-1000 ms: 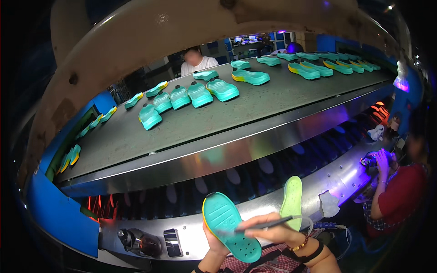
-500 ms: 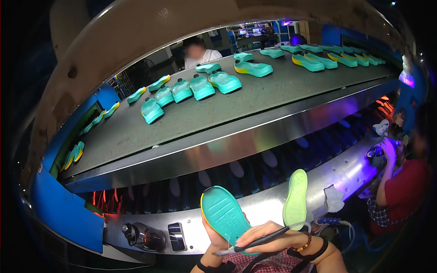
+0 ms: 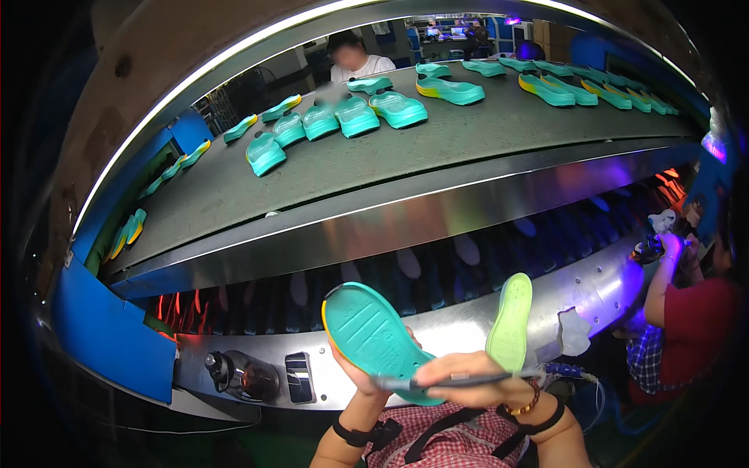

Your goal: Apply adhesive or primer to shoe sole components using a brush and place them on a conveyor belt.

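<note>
My left hand (image 3: 357, 374) is closed round the edge of a teal shoe sole (image 3: 365, 324) with a yellow side and a small black patch at its far end. The sole's grooved face is turned up towards me. In my right hand (image 3: 477, 365) is a slim dark pen-like tool (image 3: 460, 382), lying almost level across the sole's near end. The fingers of that hand rest at the sole's near edge. Just beyond my right hand, a pale green insole (image 3: 512, 320) lies on the metal ledge (image 3: 449, 331).
Many teal soles (image 3: 355, 117) sit on the dark conveyor belt (image 3: 328, 179) above. On the ledge are a dark bottle (image 3: 246, 376), a phone (image 3: 299, 377) and a crumpled white cloth (image 3: 573, 331). A co-worker in red (image 3: 698, 327) works at the right; another person (image 3: 359, 64) is behind the belt.
The view has tilted, so the belt and ledge appear higher. The sole has shifted slightly left in my left hand. The tool has swung from a slant to nearly level.
</note>
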Available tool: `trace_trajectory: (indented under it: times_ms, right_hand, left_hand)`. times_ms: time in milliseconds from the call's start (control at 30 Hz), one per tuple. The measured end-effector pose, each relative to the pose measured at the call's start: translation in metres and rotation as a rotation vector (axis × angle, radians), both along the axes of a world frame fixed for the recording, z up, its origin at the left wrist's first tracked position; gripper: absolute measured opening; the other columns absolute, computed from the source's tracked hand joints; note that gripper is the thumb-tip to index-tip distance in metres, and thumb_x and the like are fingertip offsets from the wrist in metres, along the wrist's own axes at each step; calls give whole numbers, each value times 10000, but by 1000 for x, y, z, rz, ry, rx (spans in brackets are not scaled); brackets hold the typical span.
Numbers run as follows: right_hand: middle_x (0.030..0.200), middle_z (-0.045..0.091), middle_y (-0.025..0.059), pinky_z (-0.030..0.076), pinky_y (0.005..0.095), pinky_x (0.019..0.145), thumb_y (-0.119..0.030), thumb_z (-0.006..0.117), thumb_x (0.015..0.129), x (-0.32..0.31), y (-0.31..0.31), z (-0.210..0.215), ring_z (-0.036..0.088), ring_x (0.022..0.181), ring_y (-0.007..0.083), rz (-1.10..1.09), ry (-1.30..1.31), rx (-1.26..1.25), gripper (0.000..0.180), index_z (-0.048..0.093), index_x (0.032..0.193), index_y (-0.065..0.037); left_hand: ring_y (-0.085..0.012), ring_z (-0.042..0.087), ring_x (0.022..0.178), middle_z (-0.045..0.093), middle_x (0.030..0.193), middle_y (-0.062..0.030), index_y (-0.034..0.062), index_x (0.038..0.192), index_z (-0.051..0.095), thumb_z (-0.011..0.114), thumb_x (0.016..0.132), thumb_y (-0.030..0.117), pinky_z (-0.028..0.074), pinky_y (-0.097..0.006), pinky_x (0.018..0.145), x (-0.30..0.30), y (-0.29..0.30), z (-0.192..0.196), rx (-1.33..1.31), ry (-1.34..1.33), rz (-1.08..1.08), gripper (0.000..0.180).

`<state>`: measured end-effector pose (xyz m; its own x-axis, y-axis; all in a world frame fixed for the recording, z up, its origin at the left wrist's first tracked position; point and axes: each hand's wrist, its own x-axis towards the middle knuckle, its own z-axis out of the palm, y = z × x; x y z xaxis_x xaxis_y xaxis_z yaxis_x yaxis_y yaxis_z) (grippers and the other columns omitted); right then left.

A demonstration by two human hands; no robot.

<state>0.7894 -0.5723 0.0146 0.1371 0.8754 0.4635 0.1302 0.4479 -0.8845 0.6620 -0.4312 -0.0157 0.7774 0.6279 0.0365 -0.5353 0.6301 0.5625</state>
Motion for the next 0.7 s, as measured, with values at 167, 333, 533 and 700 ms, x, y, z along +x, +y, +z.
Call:
trace_trajectory:
  times_ms: [167,333,533,700]
  right_hand:
    - [935,646,135,494,302,802,-6,664,729,6,-7,7,625,882,238,-68,146,-132,192,649,921,-3]
    - [925,647,136,488,319,813,-7,676,716,6,-7,1,625,880,238,204,-92,58,200,641,912,11]
    - [924,648,134,487,326,817,-5,675,718,10,-11,-4,619,902,242,44,-85,-19,202,641,916,9]
    - [930,647,129,489,318,814,4,668,721,19,-19,-3,619,899,232,11,164,-132,198,641,917,10]
  left_hand:
    - [-323,546,782,566,899,-190,35,1134,490,168,701,809,454,-437,728,3,6,-5,39,-31,103,944]
    - [-320,545,788,570,926,-198,5,1104,513,184,687,821,453,-437,728,3,11,4,105,-135,98,974]
    - [-336,562,769,570,888,-222,-13,1082,505,142,709,810,464,-434,692,3,5,20,-2,-84,245,974]
    - [-338,569,731,575,880,-219,3,1072,511,147,709,811,473,-435,662,2,11,24,23,-34,234,958]
